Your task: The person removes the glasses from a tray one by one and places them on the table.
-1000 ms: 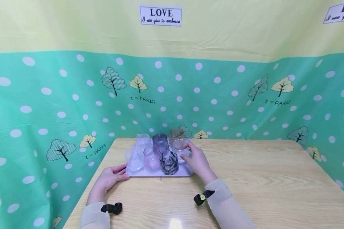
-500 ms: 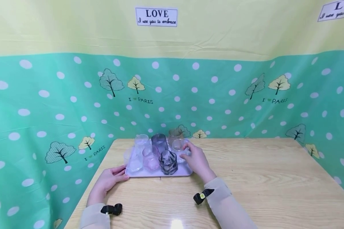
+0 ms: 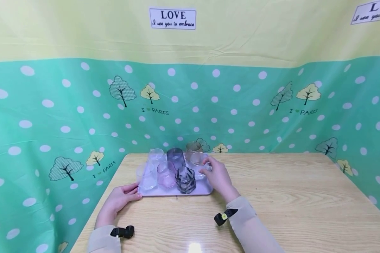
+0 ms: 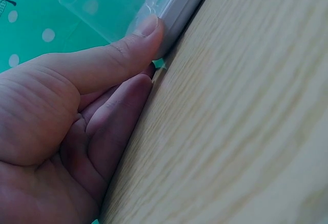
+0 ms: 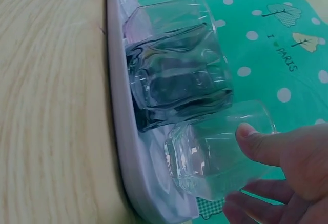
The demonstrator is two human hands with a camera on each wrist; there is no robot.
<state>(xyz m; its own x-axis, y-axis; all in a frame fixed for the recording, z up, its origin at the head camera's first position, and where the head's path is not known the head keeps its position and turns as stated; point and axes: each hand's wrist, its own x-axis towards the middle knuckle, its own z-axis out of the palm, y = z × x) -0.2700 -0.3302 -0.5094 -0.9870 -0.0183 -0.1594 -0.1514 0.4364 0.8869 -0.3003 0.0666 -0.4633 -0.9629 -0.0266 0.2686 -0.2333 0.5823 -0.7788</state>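
A pale lilac tray (image 3: 171, 193) holding several drinking glasses lies on the table. My left hand (image 3: 116, 201) holds the tray's near left corner; in the left wrist view its thumb (image 4: 146, 32) presses on the rim, while its fingertips are partly hidden below. My right hand (image 3: 220, 178) grips a clear glass (image 5: 220, 155) at the tray's right side, thumb on the near wall and fingers partly behind it. Close to that glass stands a dark faceted glass (image 3: 185, 181). Left of it are a pinkish glass (image 3: 166, 175) and another clear glass (image 3: 149, 180).
At the back of the tray stand a clear glass (image 3: 156, 155), a dark smoky glass (image 3: 176, 157) and an amber glass (image 3: 193, 147). The wooden table (image 3: 288, 193) extends to the right. A green polka-dot curtain (image 3: 228, 105) hangs behind its far edge.
The clear glass in my right hand appears very slightly higher. My left hand stays at the tray corner. The head view has shifted a little.
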